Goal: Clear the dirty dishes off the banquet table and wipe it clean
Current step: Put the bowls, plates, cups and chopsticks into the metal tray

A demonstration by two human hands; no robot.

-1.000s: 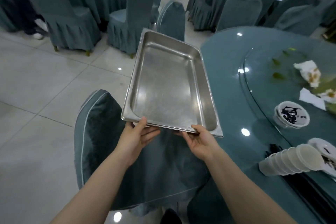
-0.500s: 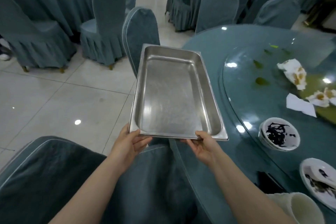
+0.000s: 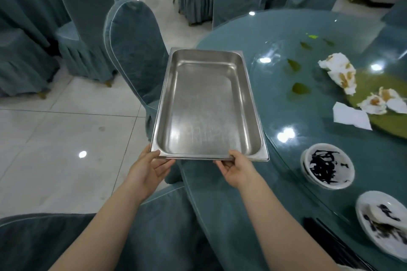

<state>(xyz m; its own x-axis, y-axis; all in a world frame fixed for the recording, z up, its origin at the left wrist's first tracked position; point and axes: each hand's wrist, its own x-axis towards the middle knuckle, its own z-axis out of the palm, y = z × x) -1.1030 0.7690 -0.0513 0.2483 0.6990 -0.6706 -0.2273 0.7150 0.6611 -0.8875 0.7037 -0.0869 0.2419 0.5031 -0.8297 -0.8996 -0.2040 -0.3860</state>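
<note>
I hold an empty steel tray (image 3: 207,105) by its near rim, level, over the left edge of the round banquet table (image 3: 275,35). My left hand (image 3: 149,171) grips the near left corner and my right hand (image 3: 236,170) grips the near rim right of centre. On the table's glass turntable lie crumpled dirty napkins (image 3: 339,72), a flat white napkin (image 3: 351,117), green smears (image 3: 300,89) and a greenish patch (image 3: 387,123). A white bowl with dark scraps (image 3: 327,166) and a dirty plate (image 3: 383,224) sit near the right edge.
A covered chair (image 3: 134,50) stands just left of the tray, another chair back (image 3: 154,233) lies below my arms. More covered chairs and draped tables fill the back. Dark chopsticks (image 3: 326,235) lie at the lower right. Tiled floor (image 3: 55,138) stretches to the left.
The tray has moved with my hands further along the table's left edge, staying level. The view shifted right; the stack of cups has left the frame.
</note>
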